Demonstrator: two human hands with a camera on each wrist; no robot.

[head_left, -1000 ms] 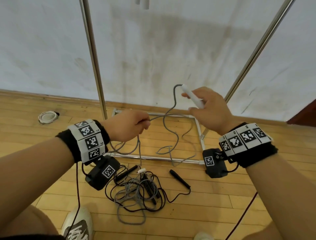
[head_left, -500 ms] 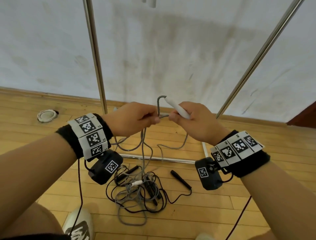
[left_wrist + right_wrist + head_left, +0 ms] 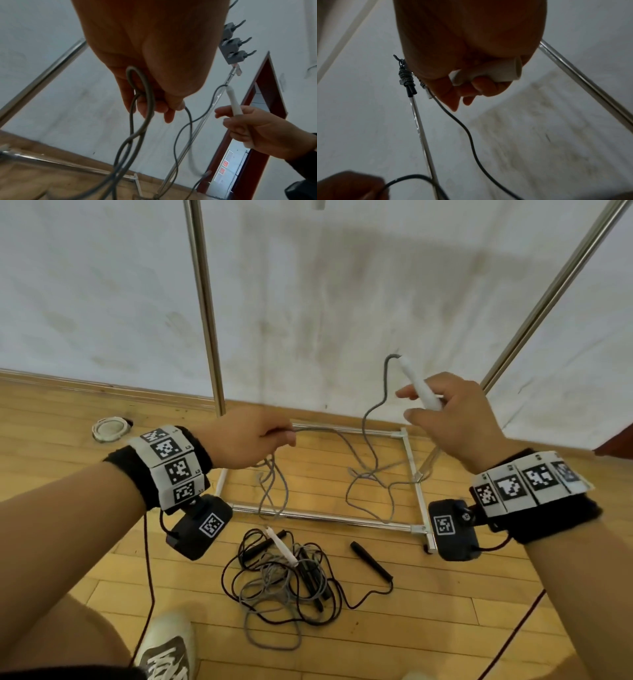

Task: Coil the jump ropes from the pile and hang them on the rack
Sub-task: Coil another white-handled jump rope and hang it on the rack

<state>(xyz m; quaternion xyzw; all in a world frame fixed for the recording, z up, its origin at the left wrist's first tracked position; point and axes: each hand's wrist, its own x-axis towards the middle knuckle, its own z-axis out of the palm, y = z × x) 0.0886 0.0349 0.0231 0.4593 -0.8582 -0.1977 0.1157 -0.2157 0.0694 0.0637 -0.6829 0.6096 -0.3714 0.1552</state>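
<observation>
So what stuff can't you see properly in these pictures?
- Top of the rack: cut off by the head view's upper edge, so any hanging bar is unseen there.
- Left hand's fingertips: turned away in the head view, hiding the grip on the grey rope.
- Pile on the floor: so tangled that the number of ropes cannot be counted.
- White handle's front end: hidden by the right hand in the right wrist view.

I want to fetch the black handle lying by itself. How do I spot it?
Find the metal rack's floor frame. Just in front lies the tangled rope pile. The lone black handle lies to its right, clear of the tangle, joined by only a thin black cord.
</observation>
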